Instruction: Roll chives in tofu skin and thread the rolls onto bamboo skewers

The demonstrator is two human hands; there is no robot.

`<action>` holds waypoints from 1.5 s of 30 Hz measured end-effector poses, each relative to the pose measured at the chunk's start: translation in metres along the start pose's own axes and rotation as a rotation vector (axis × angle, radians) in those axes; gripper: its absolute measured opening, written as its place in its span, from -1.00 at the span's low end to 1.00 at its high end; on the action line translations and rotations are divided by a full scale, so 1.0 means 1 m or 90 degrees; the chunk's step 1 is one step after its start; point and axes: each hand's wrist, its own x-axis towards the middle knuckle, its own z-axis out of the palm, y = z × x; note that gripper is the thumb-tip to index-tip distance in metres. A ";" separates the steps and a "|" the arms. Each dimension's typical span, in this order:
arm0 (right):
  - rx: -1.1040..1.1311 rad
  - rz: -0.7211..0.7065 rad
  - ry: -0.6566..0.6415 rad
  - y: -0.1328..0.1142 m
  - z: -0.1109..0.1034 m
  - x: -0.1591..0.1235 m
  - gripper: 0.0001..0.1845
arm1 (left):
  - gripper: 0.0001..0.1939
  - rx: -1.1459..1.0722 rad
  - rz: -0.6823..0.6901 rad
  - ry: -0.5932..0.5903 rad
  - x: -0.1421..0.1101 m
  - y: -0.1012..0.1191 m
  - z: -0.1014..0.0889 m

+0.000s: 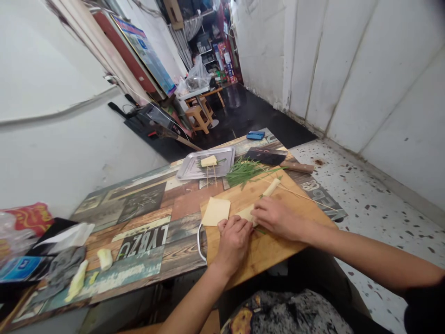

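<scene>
On the wooden cutting board [295, 195], both hands press on a pale tofu-skin sheet rolled around green stalks. One rolled end of the tofu-skin roll [271, 188] sticks out beyond my right hand [273, 215], whose fingers are curled down on it. My left hand [235, 239] is closed at the roll's near end, its fingers bent over it. A flat square tofu-skin sheet [216, 212] lies just left of it. Green chives [245, 171] are heaped at the board's far edge, with thin wooden skewers [309, 195] across its right side.
A metal tray [187, 171] holds a skewered roll [209, 161]. Past the chives lies a cleaver [266, 156] with a wooden handle, and a blue box [255, 135]. A grey cloth [66, 269] and pale vegetable pieces [104, 259] lie on the table's left end.
</scene>
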 end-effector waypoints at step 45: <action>-0.123 -0.109 -0.133 0.005 -0.013 0.017 -0.77 | -0.90 -0.057 -0.141 -0.079 0.009 -0.011 -0.008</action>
